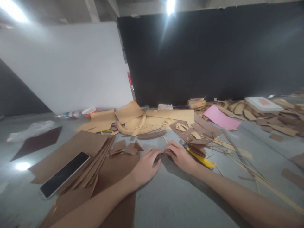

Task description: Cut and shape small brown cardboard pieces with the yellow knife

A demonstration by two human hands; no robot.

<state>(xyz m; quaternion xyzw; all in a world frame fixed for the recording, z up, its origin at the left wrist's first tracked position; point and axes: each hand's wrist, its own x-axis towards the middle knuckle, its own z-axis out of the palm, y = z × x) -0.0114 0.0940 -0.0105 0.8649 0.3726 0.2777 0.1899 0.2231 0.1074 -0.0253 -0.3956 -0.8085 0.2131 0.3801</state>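
Between my two hands, low over the grey table, is a small piece of brown paper (161, 155), mostly covered by fingers. My left hand (147, 166) pinches its left end, thumb below and fingers above. On the other side, my right hand (179, 155) grips the right end with bent fingers. Folded brown paper pieces (133, 147) lie just left of my left hand. Close by my right hand rests a yellow-handled cutter (201, 159), partly under brown scraps.
At left a phone (65, 174) lies on stacked brown sheets (78, 142). Tan paper (171, 115), a paper cup (89, 112) and pink paper (220, 117) stretch along the back. A white box (263, 104) and many scraps and thin strips (263, 182) occupy the right.
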